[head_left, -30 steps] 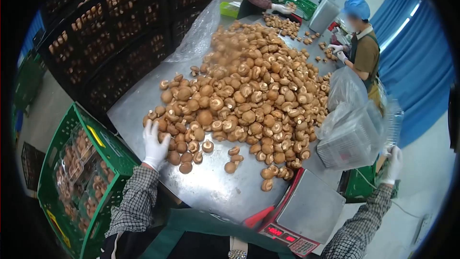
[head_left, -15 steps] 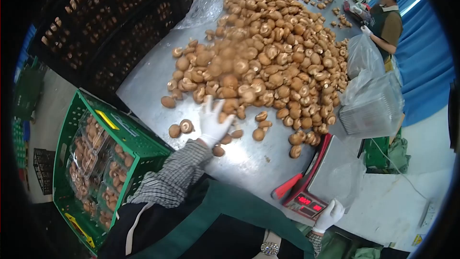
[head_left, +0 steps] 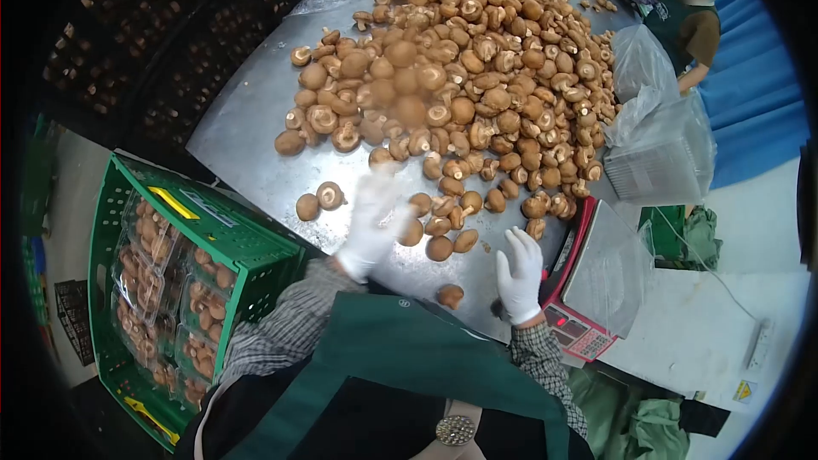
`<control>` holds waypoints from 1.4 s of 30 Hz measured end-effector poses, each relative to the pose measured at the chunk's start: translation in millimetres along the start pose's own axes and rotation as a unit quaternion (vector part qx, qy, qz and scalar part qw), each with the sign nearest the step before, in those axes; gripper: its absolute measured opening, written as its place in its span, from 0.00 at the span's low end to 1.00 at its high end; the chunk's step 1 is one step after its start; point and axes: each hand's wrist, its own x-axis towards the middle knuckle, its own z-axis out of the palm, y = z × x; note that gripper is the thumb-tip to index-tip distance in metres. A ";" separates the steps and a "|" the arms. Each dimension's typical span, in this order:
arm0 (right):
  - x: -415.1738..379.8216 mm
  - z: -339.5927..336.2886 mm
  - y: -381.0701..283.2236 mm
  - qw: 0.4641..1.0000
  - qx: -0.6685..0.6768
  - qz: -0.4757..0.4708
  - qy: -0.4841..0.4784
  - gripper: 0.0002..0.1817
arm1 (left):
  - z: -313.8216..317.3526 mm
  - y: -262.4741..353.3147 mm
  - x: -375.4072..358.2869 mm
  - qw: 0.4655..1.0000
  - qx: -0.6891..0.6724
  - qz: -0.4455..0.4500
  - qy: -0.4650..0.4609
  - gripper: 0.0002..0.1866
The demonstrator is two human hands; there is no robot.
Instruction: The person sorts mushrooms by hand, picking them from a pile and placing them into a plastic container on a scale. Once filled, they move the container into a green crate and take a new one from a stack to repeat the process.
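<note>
A large heap of brown mushrooms (head_left: pixel 511 77) covers much of the metal table. My left hand (head_left: pixel 372 226), in a white glove, is over the near part of the table beside several loose mushrooms; motion smears its fingers, so I cannot see whether they hold anything. My right hand (head_left: pixel 520 277), also white-gloved, is open with fingers stretched out and thumb apart, holding nothing. It is just left of the red weighing scale (head_left: pixel 601 277), whose lit display is partly in view. A single mushroom (head_left: pixel 450 296) lies near the front table edge between my hands.
At left stands a green crate (head_left: pixel 247 290) holding clear packs of mushrooms (head_left: pixel 141 281). Black crates (head_left: pixel 162 43) are stacked behind it. Clear plastic trays (head_left: pixel 660 162) in a bag stand at right. A co-worker (head_left: pixel 686 21) in a blue cap works at the far right.
My right hand has moved from the scale's front panel to the table on its left, fingers opening out. Loose mushrooms near my left hand have shifted rightward. The view has tilted down.
</note>
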 end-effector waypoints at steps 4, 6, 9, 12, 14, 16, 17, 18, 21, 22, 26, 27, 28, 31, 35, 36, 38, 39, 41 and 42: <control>-6.4 23.0 10.1 0.997 0.063 0.049 -0.006 0.21 | -62.7 -28.6 -21.9 0.933 0.329 -0.102 0.107 0.24; -16.2 24.2 3.4 0.998 0.060 0.031 -0.019 0.24 | -61.1 -51.2 -32.8 0.942 0.291 -0.136 0.101 0.25; -40.5 26.0 -12.6 0.996 0.068 0.023 -0.052 0.29 | -40.0 -42.8 -29.2 0.971 -0.077 -0.219 0.057 0.25; -60.7 35.4 -20.0 0.992 0.062 0.026 -0.108 0.28 | -7.5 -23.6 -28.5 0.996 0.043 -0.070 -0.045 0.25; -57.3 37.9 -18.3 0.993 0.056 0.028 -0.099 0.28 | 1.2 -14.1 -26.8 0.995 0.025 -0.048 -0.082 0.25; -51.9 38.7 -16.0 0.995 0.062 0.029 -0.076 0.27 | 0.2 -10.2 -25.3 0.991 -0.055 -0.120 -0.033 0.22; -47.7 38.3 -15.0 0.996 0.070 0.028 -0.056 0.27 | -3.2 -16.3 -27.1 0.987 -0.073 -0.143 -0.009 0.22; -43.0 36.9 -14.1 0.996 0.078 0.026 -0.037 0.27 | -7.7 -22.7 -29.2 0.982 -0.092 -0.165 0.016 0.21; -26.8 32.4 -12.3 0.997 0.076 0.027 -0.020 0.23 | -34.7 -36.6 -34.9 0.981 -0.056 -0.179 0.050 0.19; -19.9 33.1 -10.4 0.997 0.073 0.022 -0.022 0.22 | -40.6 -37.4 -36.3 0.980 -0.048 -0.183 0.058 0.19; 17.8 39.3 -28.2 0.996 0.046 -0.054 -0.046 0.23 | -43.5 -36.3 -46.5 0.973 -0.060 -0.208 0.082 0.19; 26.8 44.4 -35.5 0.995 0.018 -0.079 -0.059 0.22 | -41.7 -33.0 -48.6 0.975 -0.037 -0.208 0.071 0.19; 33.0 50.3 -41.6 0.993 -0.004 -0.085 -0.083 0.22 | -39.1 -30.0 -49.9 0.976 -0.015 -0.208 0.060 0.19; 40.9 67.2 -46.0 0.984 -0.058 -0.097 -0.135 0.21 | -28.9 -17.4 -44.0 0.989 0.083 -0.117 0.023 0.22; 37.1 66.0 -44.6 0.988 -0.032 -0.086 -0.127 0.18 | -12.0 -19.7 -27.5 0.970 0.230 -0.070 -0.039 0.26; 33.6 64.5 -42.7 0.991 -0.003 -0.085 -0.105 0.17 | -10.3 -18.9 -25.0 0.957 0.273 -0.073 -0.060 0.27; 31.1 59.6 -40.4 0.992 0.103 -0.038 -0.067 0.16 | -9.0 -23.0 -23.9 0.960 0.262 -0.059 -0.075 0.28; 28.8 56.1 -40.6 0.982 0.180 0.011 -0.050 0.15 | -11.8 -19.0 -21.7 0.965 0.243 -0.055 -0.077 0.27; 26.5 39.1 -49.2 0.863 0.443 0.233 -0.070 0.13 | -16.1 -18.1 -23.3 0.986 0.120 -0.102 -0.061 0.26; 31.0 25.9 -49.5 0.823 0.489 0.282 -0.064 0.14 | -18.9 -19.3 -27.8 0.988 0.015 -0.151 -0.040 0.26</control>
